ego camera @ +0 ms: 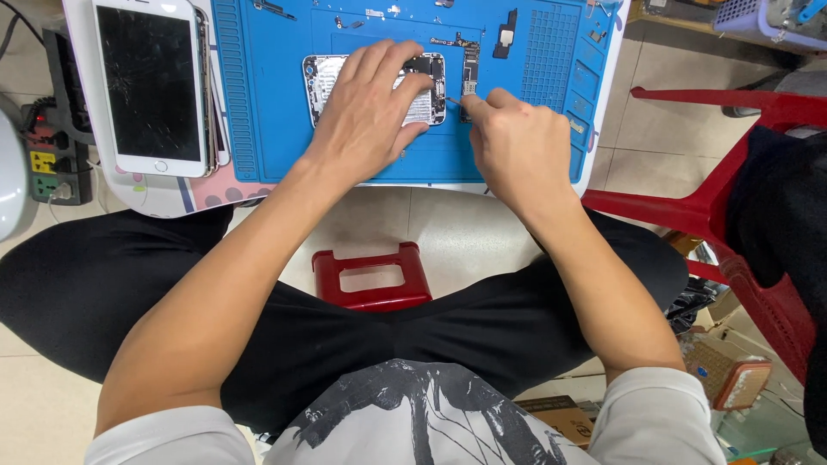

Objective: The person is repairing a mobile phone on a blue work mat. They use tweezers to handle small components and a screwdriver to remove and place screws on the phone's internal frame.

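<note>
2 hands work on an opened phone shell on a blue repair mat.

Tabletop [155, 200], white with rounded corners, carries the blue mat [267, 129] across its middle and right; white phone [148, 86] with cracked dark screen lies face up at the left edge, apart from the work. Opened phone shell [431, 96] sits mid-mat, likely centred for reach. Left hand [370, 112] lies flat on the shell, fingers spread, seemingly pinning it steady. Right hand [515, 146] just right of it, fingers pinched shut on a thin tool [454, 102], tip at the shell's right edge. Loose circuit board [470, 71] and small black part [506, 33] lie near the mat's far edge. Red stool [372, 275] below, power strip [53, 159] left on floor.
</note>
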